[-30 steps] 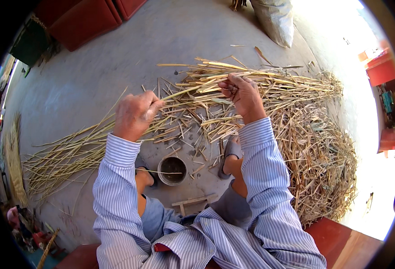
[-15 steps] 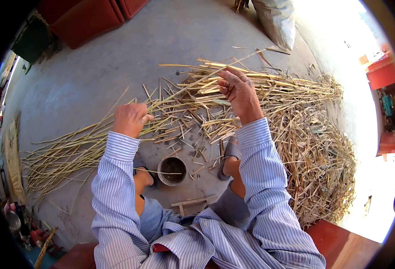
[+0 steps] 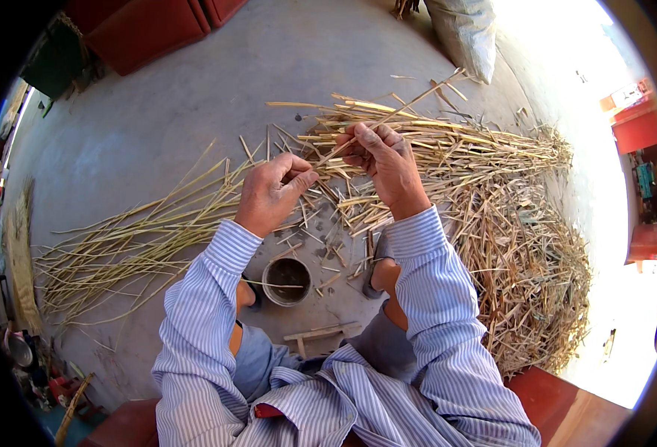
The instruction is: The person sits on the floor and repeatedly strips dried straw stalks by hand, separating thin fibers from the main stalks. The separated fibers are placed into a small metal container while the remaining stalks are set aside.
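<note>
A long dry straw stalk (image 3: 416,98) slants from the upper right down between my two hands. My right hand (image 3: 394,170) pinches it between thumb and fingers above the straw heap. At its lower end, the thumb and fingertips of my left hand (image 3: 269,195) are pressed together on it. Under and behind my right hand lies a bundle of yellow cut stalks (image 3: 448,138), their leafy ends toward the right. To the left of my left hand, thin greenish stripped stalks (image 3: 131,249) spread loosely over the floor.
Between my feet stands a small round pot (image 3: 287,292) with dark contents and a thin stick across it. A wooden piece (image 3: 322,332) lies nearer me. Dry husks (image 3: 533,276) are heaped at right. A whitish sack (image 3: 464,37) and red seats (image 3: 138,33) stand beyond.
My left hand has moved right, away from the stripped stalks and close to my right hand. My right hand has come slightly lower, its fingers now closed on the stalk.
</note>
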{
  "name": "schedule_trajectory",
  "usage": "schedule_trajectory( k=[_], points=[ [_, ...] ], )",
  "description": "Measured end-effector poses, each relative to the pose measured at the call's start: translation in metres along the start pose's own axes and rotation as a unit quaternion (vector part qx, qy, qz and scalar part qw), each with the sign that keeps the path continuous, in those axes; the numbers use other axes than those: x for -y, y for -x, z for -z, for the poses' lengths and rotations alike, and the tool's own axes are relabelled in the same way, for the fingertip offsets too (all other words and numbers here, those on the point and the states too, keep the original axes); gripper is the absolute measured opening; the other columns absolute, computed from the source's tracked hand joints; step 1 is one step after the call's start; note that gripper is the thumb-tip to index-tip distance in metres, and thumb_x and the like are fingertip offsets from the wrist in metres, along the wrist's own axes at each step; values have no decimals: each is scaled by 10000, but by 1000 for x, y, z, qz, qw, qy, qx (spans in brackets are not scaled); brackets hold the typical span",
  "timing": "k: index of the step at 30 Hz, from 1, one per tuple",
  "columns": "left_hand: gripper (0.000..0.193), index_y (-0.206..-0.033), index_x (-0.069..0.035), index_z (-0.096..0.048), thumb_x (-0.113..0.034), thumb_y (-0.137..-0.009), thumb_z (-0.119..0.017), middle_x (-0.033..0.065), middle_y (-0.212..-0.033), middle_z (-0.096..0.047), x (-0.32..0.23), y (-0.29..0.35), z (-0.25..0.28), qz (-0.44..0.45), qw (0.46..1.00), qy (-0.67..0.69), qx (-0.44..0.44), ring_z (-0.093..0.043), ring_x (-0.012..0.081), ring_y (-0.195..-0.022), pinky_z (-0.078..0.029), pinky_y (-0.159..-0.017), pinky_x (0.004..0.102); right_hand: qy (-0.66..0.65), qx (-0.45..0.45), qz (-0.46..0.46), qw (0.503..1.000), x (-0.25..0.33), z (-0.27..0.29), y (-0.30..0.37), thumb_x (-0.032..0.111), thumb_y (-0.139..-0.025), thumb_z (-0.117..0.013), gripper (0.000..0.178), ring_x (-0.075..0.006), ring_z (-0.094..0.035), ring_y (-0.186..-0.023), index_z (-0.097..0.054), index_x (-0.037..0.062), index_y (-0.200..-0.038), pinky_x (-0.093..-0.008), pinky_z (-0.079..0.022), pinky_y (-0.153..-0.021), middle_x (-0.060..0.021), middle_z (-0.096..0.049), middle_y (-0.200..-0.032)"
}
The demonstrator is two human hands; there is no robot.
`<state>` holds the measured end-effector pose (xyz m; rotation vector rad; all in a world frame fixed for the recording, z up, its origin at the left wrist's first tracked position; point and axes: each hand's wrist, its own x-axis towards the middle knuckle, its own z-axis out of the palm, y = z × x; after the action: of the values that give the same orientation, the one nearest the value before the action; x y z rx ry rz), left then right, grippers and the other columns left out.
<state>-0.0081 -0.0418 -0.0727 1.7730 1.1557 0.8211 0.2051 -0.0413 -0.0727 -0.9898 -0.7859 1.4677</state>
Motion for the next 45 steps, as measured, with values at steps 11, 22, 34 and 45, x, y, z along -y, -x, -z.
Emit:
schedule_trajectory(
  k=[11, 22, 34, 45],
  points=[
    [212, -966, 11, -655, -174, -884, -721, 69, -827, -692, 11, -20, -10, 102, 968, 226, -25, -603, 94, -685, -516, -652, 223, 163, -26, 63, 984, -2, -4, 10, 181, -965, -596, 235, -137, -675, -738, -625, -50, -996, -249, -552, -653, -99, -697, -859],
    [290, -972, -24, -649, -291, -881, -716, 104, -907, -696, 39, -21, 73, -104, 924, -265, -257, -627, 198, -711, -477, -644, 347, 126, -97, 32, 987, 4, 30, 7, 230, -965, -609, 259, -166, -695, -777, -612, -19, -1035, -273, -571, -700, -106, -700, -903],
    [237, -891, -39, -686, -251, -799, -742, 93, -740, -660, 22, 1, -8, -166, 960, -221, -50, -624, 286, -700, -450, -674, 404, 132, -159, 34, 978, 7, 23, -3, 322, -915, -674, 328, -153, -681, -669, -629, -1, -879, -244, -537, -575, -91, -678, -759],
    [192, -911, -12, -652, -189, -869, -712, 98, -771, -686, 4, -3, 31, -46, 967, 60, -243, -659, 213, -722, -490, -651, 351, 86, -168, -26, 982, 1, 22, -12, 346, -892, -709, 321, -123, -647, -663, -620, 38, -898, -229, -504, -576, -53, -661, -776]
  ],
)
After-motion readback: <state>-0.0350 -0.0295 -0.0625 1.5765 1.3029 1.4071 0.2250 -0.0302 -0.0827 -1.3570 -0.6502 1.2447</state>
